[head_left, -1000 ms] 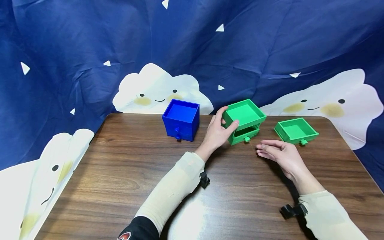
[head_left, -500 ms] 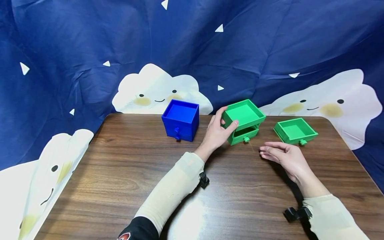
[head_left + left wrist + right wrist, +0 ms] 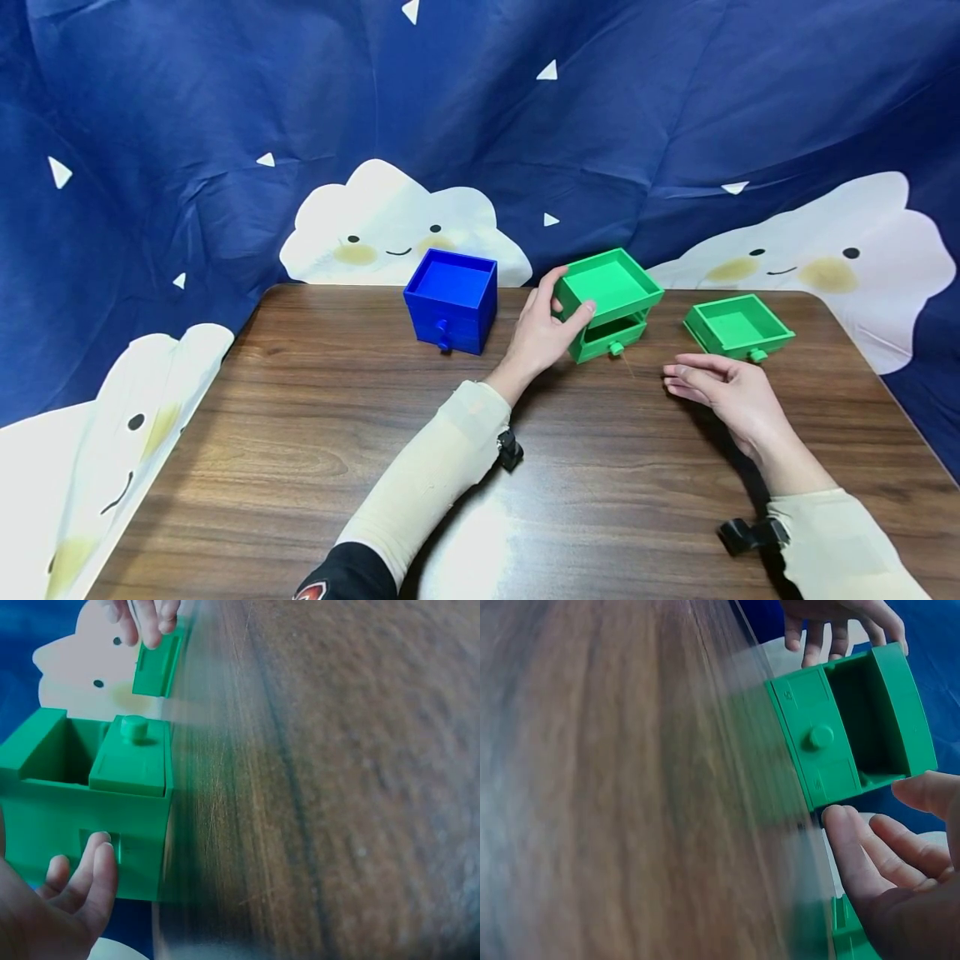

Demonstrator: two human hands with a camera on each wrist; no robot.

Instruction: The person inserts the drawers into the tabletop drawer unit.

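Note:
A small green drawer cabinet (image 3: pixel 611 287) stands near the table's far edge, with a tray-like top. Its upper slot is a bare opening, while the lower drawer (image 3: pixel 820 739) with a round knob sits in place. My left hand (image 3: pixel 542 332) grips the cabinet's left side, thumb at the front corner and fingers along the side wall (image 3: pixel 75 817). To the right lies a separate green drawer (image 3: pixel 738 325), knob facing forward. Between cabinet and loose drawer, my right hand (image 3: pixel 735 402) hovers with relaxed, slightly bent fingers and holds nothing.
A blue drawer cabinet (image 3: pixel 452 300) stands left of the green one, its knobs facing forward. The brown wooden table (image 3: pixel 337 417) extends in front. Behind hangs a dark blue curtain (image 3: pixel 480 100) with white clouds.
My right hand has drifted to the right and slightly toward me, away from the green cabinet. The left hand, both cabinets and the loose drawer stay where they were.

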